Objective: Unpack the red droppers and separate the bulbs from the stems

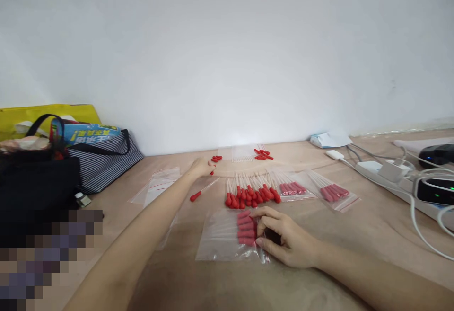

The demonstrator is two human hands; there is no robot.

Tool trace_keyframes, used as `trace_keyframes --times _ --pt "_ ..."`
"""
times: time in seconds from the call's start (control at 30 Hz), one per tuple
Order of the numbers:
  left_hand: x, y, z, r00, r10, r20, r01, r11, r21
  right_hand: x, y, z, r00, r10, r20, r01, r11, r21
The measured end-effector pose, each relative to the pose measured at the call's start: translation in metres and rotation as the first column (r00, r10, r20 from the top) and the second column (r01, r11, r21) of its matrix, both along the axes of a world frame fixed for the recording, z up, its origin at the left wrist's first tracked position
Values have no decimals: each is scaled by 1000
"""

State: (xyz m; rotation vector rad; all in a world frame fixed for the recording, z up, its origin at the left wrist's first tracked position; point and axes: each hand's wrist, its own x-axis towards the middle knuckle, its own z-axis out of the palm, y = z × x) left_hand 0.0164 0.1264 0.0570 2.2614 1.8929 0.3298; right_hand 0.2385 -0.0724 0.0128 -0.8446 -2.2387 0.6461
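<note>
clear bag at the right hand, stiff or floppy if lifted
The clear bag looks thin and wrinkled, so it is probably floppy. The straight tubes inside may stiffen it, and the red bulbs, grouped at one end, could make that end dip.

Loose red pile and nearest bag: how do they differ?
The loose pile lies uncovered, while the nearest bag encloses its pieces in clear plastic. The pile's red bulbs point toward us; the bag's point toward the right hand. The pile has many more pieces than the bag. Both have red bulbs.
</note>
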Motion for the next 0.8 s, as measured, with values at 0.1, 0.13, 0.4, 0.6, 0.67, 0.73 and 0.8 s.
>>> trace_keyframes --times 0.1,0.13,0.4,0.6,0.67,0.73,0.8 --pt "20 20 -2 1000 -25 1 25 993 119 -1 0 1 1000 -2 -5 2 1000 -2" --pt "26 26 -5 1000 -30 -2 30 989 145 -1 0 1 1000 -2 -7 2 1000 -3" --pt "19 17 -11 999 37 -19 -32 978 206 0 1 1 1000 21 -12 -21 1000 -6" --pt "-37 -44 -4 999 -23 35 28 988 -150 1 1 -1 1000 26 17 -26 1000 14" --pt "-42 -57 -8 994 -22 111 43 980 -196 1 1 -2 999 26 26 -27 999 21" --pt "-36 -64 -13 987 -20 157 49 982 -180 1 0 -3 999 16 33 -17 999 28" --pt "-24 -67 -18 979 -21 201 55 984 -169 1 0 -3 999 7 41 -8 999 35"
